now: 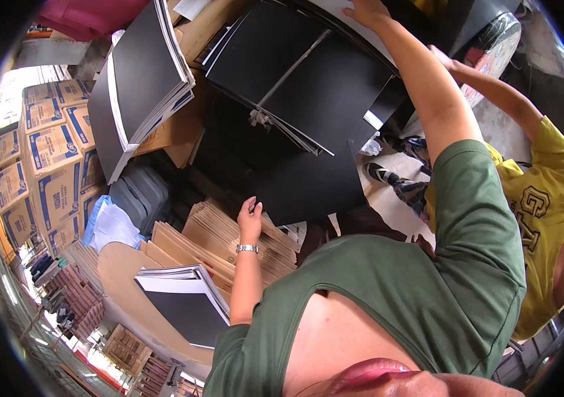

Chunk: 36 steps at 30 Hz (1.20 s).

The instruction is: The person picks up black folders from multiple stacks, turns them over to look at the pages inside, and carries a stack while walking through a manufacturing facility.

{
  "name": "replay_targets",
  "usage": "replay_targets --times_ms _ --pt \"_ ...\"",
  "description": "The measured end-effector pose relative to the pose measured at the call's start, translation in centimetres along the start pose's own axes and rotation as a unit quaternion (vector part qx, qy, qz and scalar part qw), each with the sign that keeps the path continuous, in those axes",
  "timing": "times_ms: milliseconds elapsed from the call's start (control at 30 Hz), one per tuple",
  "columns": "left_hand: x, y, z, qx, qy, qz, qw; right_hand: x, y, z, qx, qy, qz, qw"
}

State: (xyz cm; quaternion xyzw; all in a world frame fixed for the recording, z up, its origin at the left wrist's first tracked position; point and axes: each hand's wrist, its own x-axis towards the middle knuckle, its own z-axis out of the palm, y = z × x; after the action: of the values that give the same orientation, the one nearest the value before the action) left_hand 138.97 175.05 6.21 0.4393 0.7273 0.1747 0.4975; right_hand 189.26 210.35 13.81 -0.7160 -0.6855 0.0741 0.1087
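Note:
A large black sheet (315, 182) hangs or lies in front of me, below a wide black stack (325, 86) crossed by a pale strap. Along the sheet's lower left edge, my left hand (250, 220) has its fingers curled in around the edge; a metal band circles that wrist. My right arm stretches up to the far side, where my right hand (369, 13) has its fingers extended against a pale grey surface (345, 21) behind the stack. The picture's top edge partly cuts off that hand.
A strapped black-topped stack (146, 73) tilts at the left. Brown cardboard pieces (222, 235) and another black-and-white stack (186, 301) lie near my left arm. Cartons (53, 162) are piled farther left. A person in a yellow shirt (533, 212) stands close at right, one arm reaching in.

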Motion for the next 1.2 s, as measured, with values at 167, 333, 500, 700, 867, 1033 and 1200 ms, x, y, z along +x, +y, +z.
replay_targets --times_ms 167,333,500,700,867,1033,1200 --pt "-0.6 -4.2 -0.7 0.000 -0.008 -0.019 1.000 -0.3 0.0 0.4 -0.050 -0.074 0.043 0.995" --pt "-2.5 -6.5 -1.1 -0.015 -0.015 -0.041 0.999 -0.1 -0.3 0.8 -0.119 -0.084 0.026 0.989" --pt "-2.5 -9.7 -1.1 -0.055 -0.007 -0.101 0.993 -1.1 1.0 2.0 -0.368 0.038 -0.129 0.920" --pt "0.0 -14.0 -0.9 -0.180 0.015 -0.228 0.957 -7.9 -9.4 -4.1 -0.288 0.237 -0.257 0.892" --pt "2.4 -9.1 -0.2 -0.263 -0.002 -0.218 0.940 -14.3 -12.9 -7.3 -0.067 0.245 -0.351 0.901" --pt "4.2 -10.6 -0.5 -0.183 -0.032 -0.161 0.969 -18.4 -14.6 -6.7 -0.012 0.220 -0.406 0.887" --pt "4.6 -13.8 1.4 -0.172 0.026 -0.237 0.956 -23.1 -15.5 -4.8 -0.013 0.129 -0.402 0.906"
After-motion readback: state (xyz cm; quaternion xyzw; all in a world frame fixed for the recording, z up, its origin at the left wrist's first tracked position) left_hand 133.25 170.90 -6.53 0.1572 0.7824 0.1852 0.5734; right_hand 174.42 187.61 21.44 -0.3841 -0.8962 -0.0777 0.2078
